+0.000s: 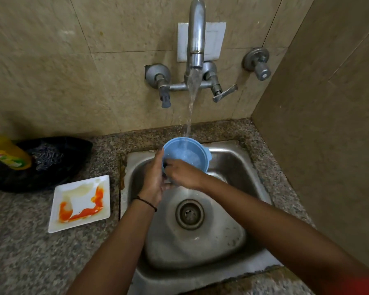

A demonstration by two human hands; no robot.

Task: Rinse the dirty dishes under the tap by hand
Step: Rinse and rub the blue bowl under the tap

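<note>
A light blue plastic cup (186,154) is held tilted over the steel sink (228,167), its mouth facing up under the running water from the tap (196,39). My left hand (152,179) grips the cup's left side from outside. My right hand (182,172) holds the near rim, fingers reaching over the edge into the cup. A white square plate (81,202) smeared with orange-red sauce lies on the counter left of the sink.
A yellow dish-soap bottle (8,153) and a black bag with a steel scrubber (47,156) sit at the far left of the granite counter (30,252). Tap handles (224,92) stick out of the tiled wall. A side wall stands close on the right.
</note>
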